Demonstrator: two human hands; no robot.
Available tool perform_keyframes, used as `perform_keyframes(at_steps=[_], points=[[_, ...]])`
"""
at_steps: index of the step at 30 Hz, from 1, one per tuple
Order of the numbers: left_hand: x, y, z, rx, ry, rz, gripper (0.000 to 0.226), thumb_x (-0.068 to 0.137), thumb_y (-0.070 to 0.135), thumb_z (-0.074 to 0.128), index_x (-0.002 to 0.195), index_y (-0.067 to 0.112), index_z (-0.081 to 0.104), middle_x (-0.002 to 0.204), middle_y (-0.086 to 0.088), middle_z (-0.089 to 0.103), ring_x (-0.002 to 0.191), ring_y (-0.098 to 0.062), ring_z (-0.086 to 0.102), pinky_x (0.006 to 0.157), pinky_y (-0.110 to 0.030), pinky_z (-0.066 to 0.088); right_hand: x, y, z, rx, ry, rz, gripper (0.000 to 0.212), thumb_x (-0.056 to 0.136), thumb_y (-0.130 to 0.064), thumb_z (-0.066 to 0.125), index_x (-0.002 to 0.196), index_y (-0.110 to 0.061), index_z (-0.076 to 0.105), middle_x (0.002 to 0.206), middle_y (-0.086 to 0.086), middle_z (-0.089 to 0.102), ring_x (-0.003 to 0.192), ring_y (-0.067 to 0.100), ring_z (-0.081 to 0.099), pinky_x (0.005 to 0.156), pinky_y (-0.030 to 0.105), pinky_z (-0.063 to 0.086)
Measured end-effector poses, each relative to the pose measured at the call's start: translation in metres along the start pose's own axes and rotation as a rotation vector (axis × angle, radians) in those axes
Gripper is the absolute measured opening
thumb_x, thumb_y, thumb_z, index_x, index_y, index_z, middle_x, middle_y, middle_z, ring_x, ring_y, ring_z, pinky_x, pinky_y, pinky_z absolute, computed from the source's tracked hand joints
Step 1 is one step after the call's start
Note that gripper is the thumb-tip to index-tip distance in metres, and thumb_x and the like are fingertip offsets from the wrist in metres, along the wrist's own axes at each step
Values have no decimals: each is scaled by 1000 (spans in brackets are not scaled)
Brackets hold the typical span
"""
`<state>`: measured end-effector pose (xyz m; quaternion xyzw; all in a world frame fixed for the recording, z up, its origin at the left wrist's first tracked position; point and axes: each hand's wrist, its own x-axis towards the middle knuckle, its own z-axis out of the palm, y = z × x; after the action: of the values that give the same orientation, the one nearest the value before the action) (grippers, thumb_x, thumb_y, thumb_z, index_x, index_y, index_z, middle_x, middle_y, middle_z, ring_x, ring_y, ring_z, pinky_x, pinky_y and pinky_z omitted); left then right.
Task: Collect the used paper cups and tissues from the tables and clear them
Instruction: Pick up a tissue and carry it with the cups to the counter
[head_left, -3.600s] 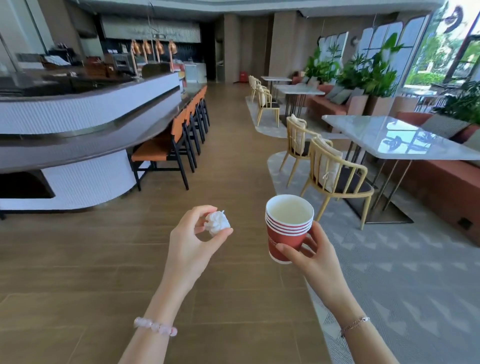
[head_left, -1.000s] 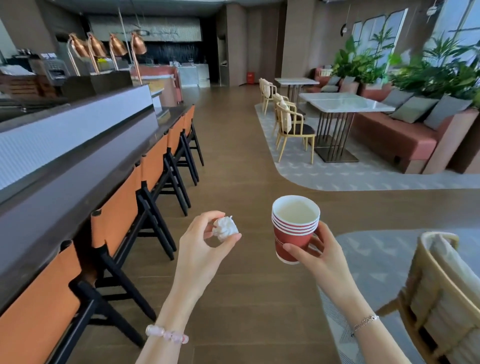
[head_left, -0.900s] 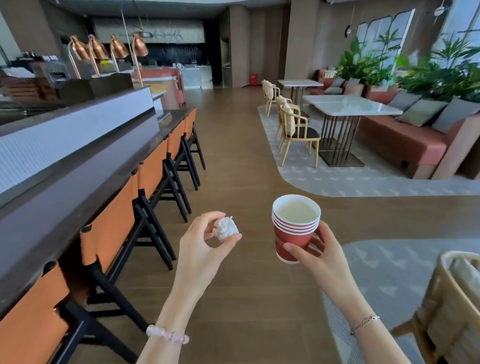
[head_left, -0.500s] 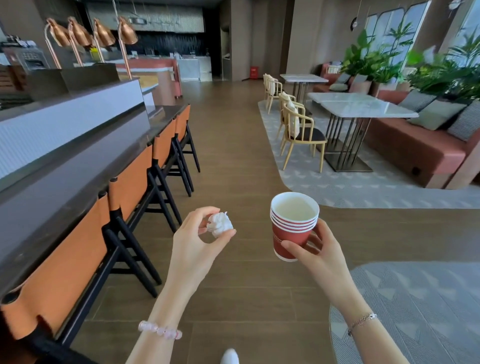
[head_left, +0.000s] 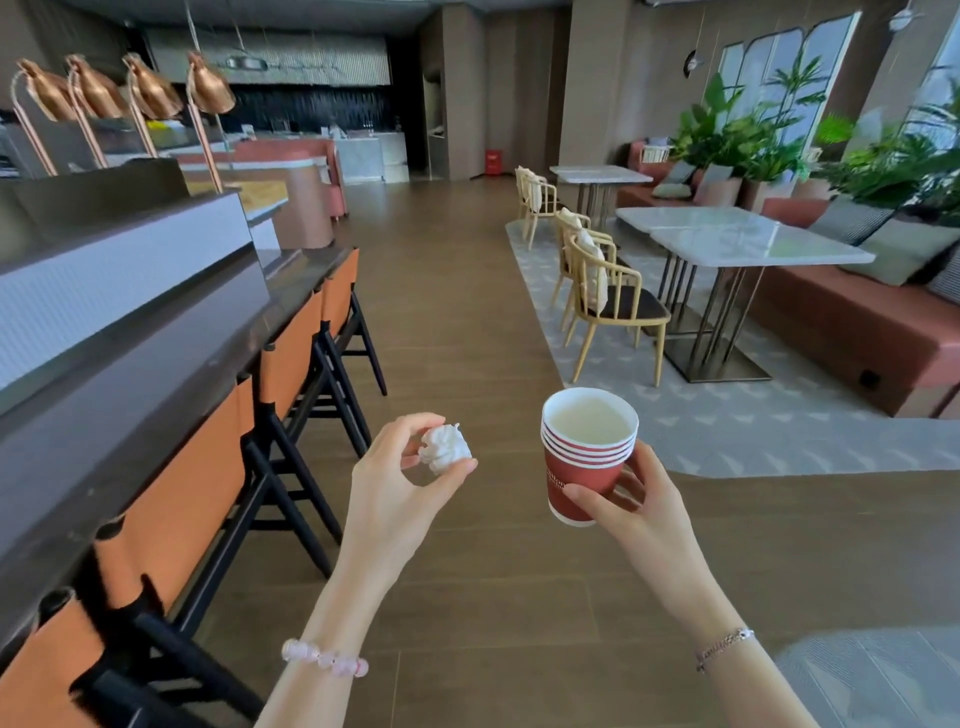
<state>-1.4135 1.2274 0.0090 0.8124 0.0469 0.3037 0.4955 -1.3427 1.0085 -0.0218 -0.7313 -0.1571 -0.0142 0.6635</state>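
Red paper cups (head_left: 587, 457), nested in an upright stack, sit in the right hand (head_left: 636, 512), whose fingers curl round the lowest cup. Just left of the cups, the left hand (head_left: 395, 493) pinches a crumpled white tissue (head_left: 444, 449) between thumb and fingertips. The bar counter (head_left: 130, 343) runs farther left of the cups.

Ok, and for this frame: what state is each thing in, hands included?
left hand, pinching the tissue between thumb and fingertips
tissue, crumpled into a ball, held in the air
right hand, gripping the paper cups
paper cups, nested stack, upright
bar stools, lined up along the counter
chairs, drawn up to the tables
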Motion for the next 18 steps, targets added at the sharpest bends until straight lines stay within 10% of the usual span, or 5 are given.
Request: perform_keyframes(at_steps=[18], points=[[358, -157, 114, 14, 24, -46, 35, 72, 26, 78, 101, 35, 61, 102, 19, 64, 100, 0, 58, 83, -7, 43, 405, 99, 60, 32, -43, -17, 59, 69, -22, 82, 119, -36, 54, 106, -23, 66, 99, -6, 61, 75, 7, 47]])
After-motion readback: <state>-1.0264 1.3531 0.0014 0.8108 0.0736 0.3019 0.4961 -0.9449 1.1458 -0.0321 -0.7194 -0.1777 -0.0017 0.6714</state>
